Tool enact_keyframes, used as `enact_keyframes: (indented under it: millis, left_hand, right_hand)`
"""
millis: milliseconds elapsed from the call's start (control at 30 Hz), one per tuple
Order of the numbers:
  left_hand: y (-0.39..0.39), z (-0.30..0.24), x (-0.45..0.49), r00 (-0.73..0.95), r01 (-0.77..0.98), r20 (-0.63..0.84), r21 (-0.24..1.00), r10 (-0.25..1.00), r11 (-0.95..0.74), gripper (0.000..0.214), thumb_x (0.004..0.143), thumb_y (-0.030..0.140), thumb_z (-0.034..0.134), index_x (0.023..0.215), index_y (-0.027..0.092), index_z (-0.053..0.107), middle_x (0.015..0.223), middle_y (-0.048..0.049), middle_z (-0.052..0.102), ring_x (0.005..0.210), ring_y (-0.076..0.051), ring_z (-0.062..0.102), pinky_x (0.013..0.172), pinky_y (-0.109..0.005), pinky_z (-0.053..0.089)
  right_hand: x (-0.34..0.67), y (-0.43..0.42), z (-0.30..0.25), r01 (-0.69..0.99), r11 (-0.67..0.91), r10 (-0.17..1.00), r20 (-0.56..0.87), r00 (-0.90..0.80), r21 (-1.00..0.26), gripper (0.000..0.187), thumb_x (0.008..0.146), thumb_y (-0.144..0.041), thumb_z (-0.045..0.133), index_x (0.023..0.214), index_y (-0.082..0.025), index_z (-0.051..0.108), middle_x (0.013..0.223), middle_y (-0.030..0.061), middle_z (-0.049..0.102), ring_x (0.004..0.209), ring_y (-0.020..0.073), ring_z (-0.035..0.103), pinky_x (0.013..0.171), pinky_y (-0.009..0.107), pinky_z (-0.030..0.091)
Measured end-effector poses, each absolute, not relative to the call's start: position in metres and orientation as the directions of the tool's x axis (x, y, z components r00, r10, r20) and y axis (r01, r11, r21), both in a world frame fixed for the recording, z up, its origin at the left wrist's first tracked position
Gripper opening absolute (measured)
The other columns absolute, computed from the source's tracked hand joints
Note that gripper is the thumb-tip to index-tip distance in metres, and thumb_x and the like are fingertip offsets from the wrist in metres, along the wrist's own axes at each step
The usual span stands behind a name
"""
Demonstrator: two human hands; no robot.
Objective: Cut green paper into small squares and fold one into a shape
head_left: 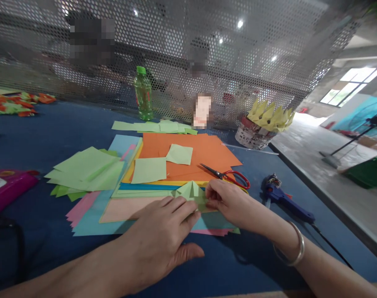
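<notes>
A small piece of light green paper (pixel 190 191), folded to a peak at the top, lies on a stack of coloured sheets. My left hand (pixel 162 234) rests over its left part, fingers laid flat on the paper and thumb held apart. At the paper's right edge, my right hand (pixel 228 200) is closed in a pinch. Part of the folded paper is hidden under both hands. Two light green squares, a nearer one (pixel 149 170) and a farther one (pixel 180 154), lie on the orange sheet (pixel 203 147). Red-handled scissors (pixel 238 176) sit beyond my right hand.
Loose green sheets (pixel 89 169) are piled at left, near a magenta packet (pixel 11 190). A blue glue gun (pixel 289 203) with a cord lies right. Behind stand a green-capped bottle (pixel 143 97), a pot with yellow paper points (pixel 258 130) and a perforated metal screen (pixel 172 37).
</notes>
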State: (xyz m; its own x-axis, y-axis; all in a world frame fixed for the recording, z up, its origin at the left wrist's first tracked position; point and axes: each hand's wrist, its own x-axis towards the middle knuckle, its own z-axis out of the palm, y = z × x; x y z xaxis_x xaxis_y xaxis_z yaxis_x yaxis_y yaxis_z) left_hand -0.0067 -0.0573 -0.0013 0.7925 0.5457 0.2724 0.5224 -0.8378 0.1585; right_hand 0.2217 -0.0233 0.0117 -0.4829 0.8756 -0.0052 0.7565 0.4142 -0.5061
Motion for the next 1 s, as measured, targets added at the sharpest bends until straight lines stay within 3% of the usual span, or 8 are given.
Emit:
enact_keyframes:
  millis: [267, 400, 600, 767, 1000]
  left_hand:
    - [-0.057, 0.001, -0.007, 0.793, 0.511, 0.297, 0.152, 0.532, -0.846, 0.047, 0.096, 0.053, 0.041, 0.113, 0.015, 0.064, 0.111, -0.0123, 0.064, 0.097, -0.029, 0.058, 0.08, -0.042, 0.046]
    - [-0.056, 0.001, -0.009, 0.786, 0.511, 0.298, 0.181, 0.542, -0.84, 0.044, 0.097, 0.05, 0.043, 0.116, 0.017, 0.064, 0.11, -0.0115, 0.064, 0.097, -0.028, 0.059, 0.081, -0.042, 0.047]
    - [-0.056, 0.002, -0.009, 0.766, 0.5, 0.349, 0.207, 0.541, -0.841, 0.037, 0.098, 0.045, 0.044, 0.115, 0.019, 0.065, 0.106, -0.0104, 0.065, 0.097, -0.025, 0.06, 0.084, -0.038, 0.049]
    - [-0.057, -0.001, -0.011, 0.759, 0.489, 0.403, 0.165, 0.511, -0.856, 0.035, 0.099, 0.041, 0.044, 0.113, 0.018, 0.065, 0.103, -0.0102, 0.066, 0.096, -0.025, 0.061, 0.083, -0.038, 0.05]
    - [-0.054, -0.003, -0.014, 0.713, 0.509, 0.492, 0.126, 0.499, -0.852, 0.027, 0.098, 0.035, 0.046, 0.102, 0.017, 0.067, 0.095, -0.0088, 0.068, 0.09, -0.023, 0.063, 0.082, -0.038, 0.05]
  right_hand:
    - [0.226, -0.023, 0.017, 0.728, 0.44, 0.855, -0.004, -0.519, -0.526, 0.022, 0.081, 0.0, 0.048, 0.089, -0.02, 0.051, 0.088, 0.0007, 0.06, 0.078, 0.0136, 0.055, 0.069, 0.025, 0.039]
    - [0.219, -0.024, 0.011, 0.734, 0.414, 0.897, 0.104, -0.429, -0.539, 0.027, 0.082, -0.011, 0.059, 0.106, -0.021, 0.05, 0.103, 0.0043, 0.061, 0.077, 0.0141, 0.057, 0.07, 0.027, 0.044]
    - [0.2, -0.023, -0.001, 0.776, 0.486, 0.874, 0.23, -0.428, -0.403, 0.047, 0.085, -0.019, 0.062, 0.128, -0.02, 0.043, 0.119, 0.0097, 0.059, 0.079, 0.0174, 0.058, 0.075, 0.031, 0.044]
    - [0.199, -0.016, -0.002, 0.788, 0.473, 0.879, 0.273, -0.391, -0.393, 0.043, 0.088, -0.011, 0.052, 0.129, -0.019, 0.045, 0.091, 0.0032, 0.064, 0.07, 0.0157, 0.058, 0.066, 0.027, 0.039]
    - [0.206, -0.021, 0.006, 0.768, 0.375, 0.927, 0.215, -0.308, -0.519, 0.036, 0.082, -0.007, 0.047, 0.115, -0.02, 0.046, 0.058, -0.0094, 0.049, 0.054, 0.0118, 0.052, 0.054, 0.021, 0.032]
